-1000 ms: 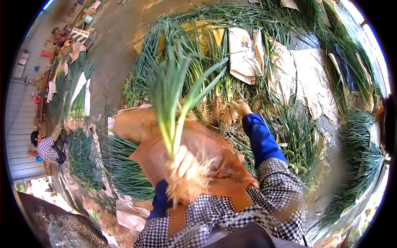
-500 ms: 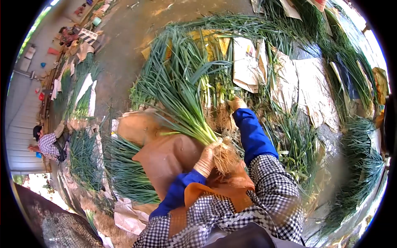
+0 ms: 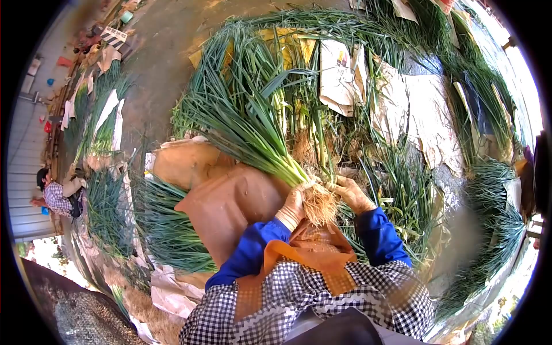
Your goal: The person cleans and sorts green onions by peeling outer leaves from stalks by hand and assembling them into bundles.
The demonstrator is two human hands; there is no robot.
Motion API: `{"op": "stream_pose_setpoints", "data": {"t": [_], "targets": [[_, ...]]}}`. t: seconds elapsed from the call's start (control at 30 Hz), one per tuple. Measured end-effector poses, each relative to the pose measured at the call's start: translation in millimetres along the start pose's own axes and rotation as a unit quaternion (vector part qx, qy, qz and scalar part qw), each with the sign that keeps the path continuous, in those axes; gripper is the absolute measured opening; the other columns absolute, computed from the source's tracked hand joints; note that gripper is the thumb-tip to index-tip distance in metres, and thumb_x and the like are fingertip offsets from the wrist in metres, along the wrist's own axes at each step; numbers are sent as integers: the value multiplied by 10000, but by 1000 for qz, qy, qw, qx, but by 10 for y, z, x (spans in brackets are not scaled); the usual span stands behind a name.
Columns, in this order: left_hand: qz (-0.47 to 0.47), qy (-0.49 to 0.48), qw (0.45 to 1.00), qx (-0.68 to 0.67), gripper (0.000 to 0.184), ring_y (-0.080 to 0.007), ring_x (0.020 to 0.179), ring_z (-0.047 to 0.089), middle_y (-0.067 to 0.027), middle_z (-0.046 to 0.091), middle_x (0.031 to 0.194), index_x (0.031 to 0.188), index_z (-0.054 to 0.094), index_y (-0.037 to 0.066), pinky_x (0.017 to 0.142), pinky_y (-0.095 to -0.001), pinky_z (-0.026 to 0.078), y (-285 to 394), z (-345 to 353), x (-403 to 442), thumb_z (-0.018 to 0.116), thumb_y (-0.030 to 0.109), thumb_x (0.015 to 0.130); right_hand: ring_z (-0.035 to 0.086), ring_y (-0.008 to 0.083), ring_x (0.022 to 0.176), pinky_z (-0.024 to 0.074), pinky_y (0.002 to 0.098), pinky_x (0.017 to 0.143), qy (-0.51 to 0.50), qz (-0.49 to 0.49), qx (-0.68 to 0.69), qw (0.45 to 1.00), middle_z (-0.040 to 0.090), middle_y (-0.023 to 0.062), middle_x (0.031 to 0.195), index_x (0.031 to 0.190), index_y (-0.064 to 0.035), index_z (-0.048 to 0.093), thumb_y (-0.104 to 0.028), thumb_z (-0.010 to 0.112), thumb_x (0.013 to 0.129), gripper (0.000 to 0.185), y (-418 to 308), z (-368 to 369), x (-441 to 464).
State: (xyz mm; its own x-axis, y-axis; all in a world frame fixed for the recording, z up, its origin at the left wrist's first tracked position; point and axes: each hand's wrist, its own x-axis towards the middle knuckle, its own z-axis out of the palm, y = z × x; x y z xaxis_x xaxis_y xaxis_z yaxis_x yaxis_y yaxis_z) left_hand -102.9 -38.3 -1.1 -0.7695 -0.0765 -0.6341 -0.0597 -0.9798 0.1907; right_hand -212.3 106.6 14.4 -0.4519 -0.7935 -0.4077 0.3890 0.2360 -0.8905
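A bunch of long green onion plants (image 3: 261, 144) slants up and left across the apron, its pale roots (image 3: 319, 206) toward me. My left hand (image 3: 294, 204), in a pale glove, is wrapped round the stems just above the roots. On the right side of the roots, my right hand (image 3: 352, 194), also gloved, pinches the lower end of a thin stalk (image 3: 322, 152) standing beside the bunch. The brown apron (image 3: 230, 201) lies under the bunch. Beyond my hands, more plants with exposed roots (image 3: 303, 146) lie on the ground.
Green plants lie in a heap (image 3: 172, 224) to the left and in a row (image 3: 494, 224) at the far right. Pale sacks (image 3: 434, 115) and a folded white sack (image 3: 339, 77) are on the ground. Another person (image 3: 57, 192) is at the far left.
The bunch came down from upright, and its leaves now point forward and left. My right hand drew back from the rooted plants beyond to beside the bunch, with a stalk in it.
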Motion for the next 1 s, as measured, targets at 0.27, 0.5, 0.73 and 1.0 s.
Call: {"op": "stream_pose_setpoints", "data": {"t": [0.27,0.5,0.73,1.0], "targets": [[31,50,982,180,210,-149,841,589,-51,618,892,992,574,16,769,-255,466,-67,34,-452,593,111,806,434,35,676,358,190,606,106,-3,45,993,554,-59,811,1052,-37,599,-208,574,874,249,52,25,-237],[-99,-51,991,73,172,-196,728,605,-86,625,783,943,581,-6,700,-298,508,-108,99,-196,572,105,811,487,90,837,428,258,745,14,-42,6,999,567,14,893,1020,-2,570,-112,539,873,186,318,164,-211],[-51,21,998,7,220,-248,806,609,-128,620,893,972,567,-40,756,-349,510,-33,-58,-49,541,127,831,456,93,573,374,238,530,50,-16,40,998,518,-4,661,829,-55,584,-236,554,859,186,47,-166,-1121],[-36,-22,999,25,293,-257,901,613,-181,605,1046,1096,523,-24,825,-387,509,90,18,-266,515,117,839,578,267,1014,433,319,866,256,59,-409,874,600,170,1090,1173,-53,542,-340,575,855,430,582,-817,-845]]}}
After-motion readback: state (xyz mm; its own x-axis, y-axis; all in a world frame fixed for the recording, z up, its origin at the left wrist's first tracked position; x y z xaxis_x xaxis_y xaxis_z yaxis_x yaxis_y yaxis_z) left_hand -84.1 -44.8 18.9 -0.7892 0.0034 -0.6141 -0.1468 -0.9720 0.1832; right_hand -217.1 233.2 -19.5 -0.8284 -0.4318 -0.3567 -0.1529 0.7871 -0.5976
